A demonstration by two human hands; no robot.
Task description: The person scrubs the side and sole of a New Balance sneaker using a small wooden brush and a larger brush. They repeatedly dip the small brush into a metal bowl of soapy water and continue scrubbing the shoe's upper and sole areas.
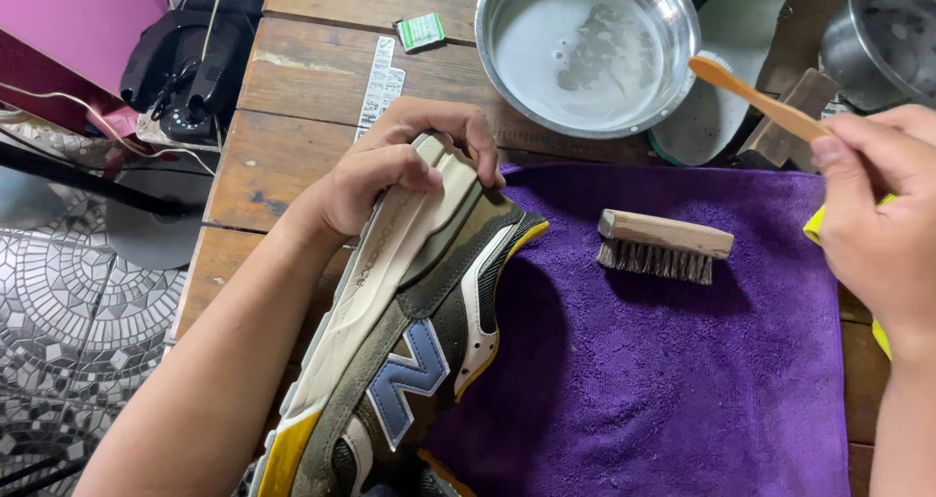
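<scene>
Gripping the olive sneaker (409,331) by its sole with your left hand (390,170) at the purple towel's (682,380) left edge, your right hand (877,224) pinched a wooden-handled toothbrush (756,97) (bristles beside the steel bowl (585,48)).

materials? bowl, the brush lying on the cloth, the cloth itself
Bowl: looks like stainless steel, shiny reflective rim, cloudy water inside. Brush: unfinished pale wood block with visible grain; bristles stiff and tan-grey, natural or synthetic, can't tell. Cloth: purple, fuzzy short pile, probably microfibre or terry.
</scene>
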